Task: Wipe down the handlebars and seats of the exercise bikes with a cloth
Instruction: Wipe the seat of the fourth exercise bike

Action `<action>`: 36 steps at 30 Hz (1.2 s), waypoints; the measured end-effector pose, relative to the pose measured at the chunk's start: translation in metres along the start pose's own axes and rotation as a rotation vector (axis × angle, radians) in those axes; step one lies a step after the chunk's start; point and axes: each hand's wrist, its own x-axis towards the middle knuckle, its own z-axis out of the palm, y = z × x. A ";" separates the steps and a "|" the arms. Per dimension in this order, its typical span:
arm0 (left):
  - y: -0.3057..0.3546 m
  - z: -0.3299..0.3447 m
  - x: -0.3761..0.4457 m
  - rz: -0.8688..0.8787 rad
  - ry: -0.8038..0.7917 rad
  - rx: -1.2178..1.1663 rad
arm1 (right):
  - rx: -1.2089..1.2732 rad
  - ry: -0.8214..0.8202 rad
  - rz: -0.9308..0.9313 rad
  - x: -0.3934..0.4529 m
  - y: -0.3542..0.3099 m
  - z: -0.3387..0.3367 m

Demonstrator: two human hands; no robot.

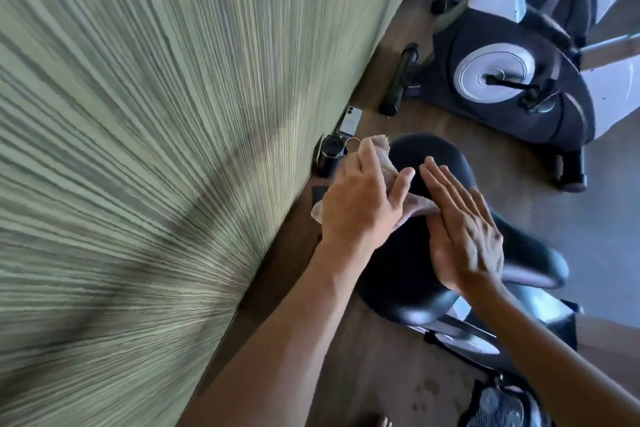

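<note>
A black padded bike seat (pixel 408 270) fills the middle of the head view, just below me. A pale cloth (pixel 377 152) lies over its left side. My left hand (pixel 360 204) rests flat on the cloth with straight fingers and the thumb spread, pressing it against the seat. My right hand (pixel 460 229) lies flat on the seat's right side, fingers straight and together, its edge touching the cloth's corner. Part of the cloth is hidden under my left hand.
A striped green wall (pixel 138 149) runs close along the left. A dark bottle (pixel 329 154) and a phone (pixel 349 120) lie on the wooden floor by the wall. A second exercise bike (pixel 502 80) stands ahead on the right, another behind it.
</note>
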 end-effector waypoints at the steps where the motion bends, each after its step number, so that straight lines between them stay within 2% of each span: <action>1: 0.000 -0.001 -0.006 0.005 0.004 0.011 | 0.000 -0.004 -0.002 -0.001 0.000 -0.001; 7: 0.010 -0.007 0.012 -0.034 -0.071 0.094 | 0.059 0.043 0.015 0.002 -0.004 -0.003; 16: 0.029 0.010 0.083 0.183 -0.207 0.154 | 0.105 0.068 0.083 0.003 -0.007 -0.006; 19: 0.032 0.013 0.095 0.219 -0.260 0.122 | 0.110 0.056 0.080 0.004 -0.008 -0.008; 26: 0.050 0.020 0.121 0.288 -0.424 0.083 | 0.172 0.142 0.117 0.004 -0.005 -0.007; 31: 0.077 0.042 0.135 0.456 -0.513 0.276 | 0.244 0.202 0.179 0.002 -0.005 -0.005; 36: 0.099 0.056 0.129 0.655 -0.576 0.399 | 0.267 0.395 0.243 -0.005 -0.002 0.000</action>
